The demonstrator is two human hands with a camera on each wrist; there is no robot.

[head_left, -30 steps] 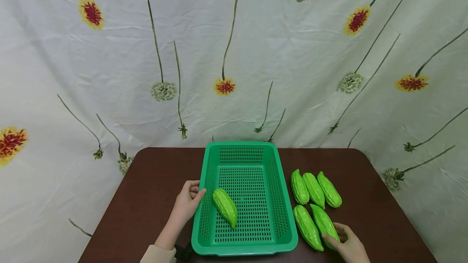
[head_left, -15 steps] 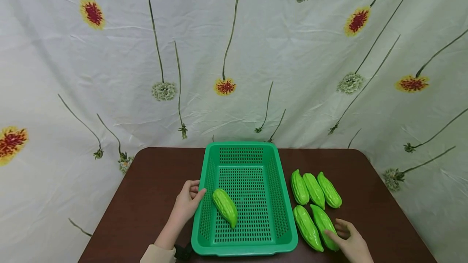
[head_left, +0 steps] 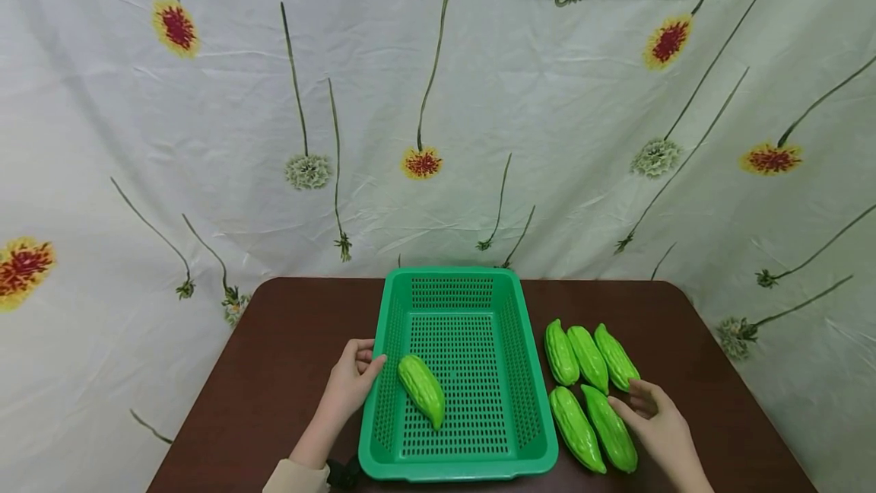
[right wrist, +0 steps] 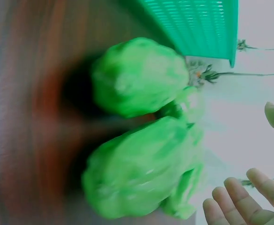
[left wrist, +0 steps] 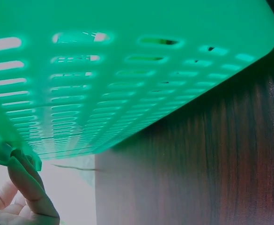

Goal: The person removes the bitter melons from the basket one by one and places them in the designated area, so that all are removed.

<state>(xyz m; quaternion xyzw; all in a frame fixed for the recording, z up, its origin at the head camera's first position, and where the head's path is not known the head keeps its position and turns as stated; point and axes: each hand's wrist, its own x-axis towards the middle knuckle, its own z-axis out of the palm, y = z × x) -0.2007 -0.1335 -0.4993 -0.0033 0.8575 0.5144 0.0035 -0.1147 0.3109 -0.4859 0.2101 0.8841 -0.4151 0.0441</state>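
At my remote station I am watching a person's left hand (head_left: 350, 380) gripping the left rim of a green perforated basket (head_left: 472, 465), thumb hooked over the edge and fingers curling against the outer wall; the left wrist view is showing the fingertips (left wrist: 28, 187) tucked just under the rim. One green bitter gourd (head_left: 421, 389) is lying tilted inside the basket, near its left wall and close to that hand.

The right hand (head_left: 655, 422) is hovering open beside the five gourds lying on the brown table (head_left: 274, 356), right of the basket, with its fingers loosely spread and holding nothing. It is sitting just beside the rightmost front gourd (head_left: 610, 428), whether touching I cannot tell, with another front gourd (head_left: 576, 428) between that one and the basket. Behind them a row of three gourds (head_left: 588, 356) is lying side by side, touching one another. The right wrist view is blurred, showing only green gourd shapes (right wrist: 141, 75) and the spread fingers (right wrist: 235, 201).

A pale cloth backdrop (head_left: 438, 112) printed with long-stemmed flowers is hanging behind the table. I am seeing no brand, label or readable writing anywhere.
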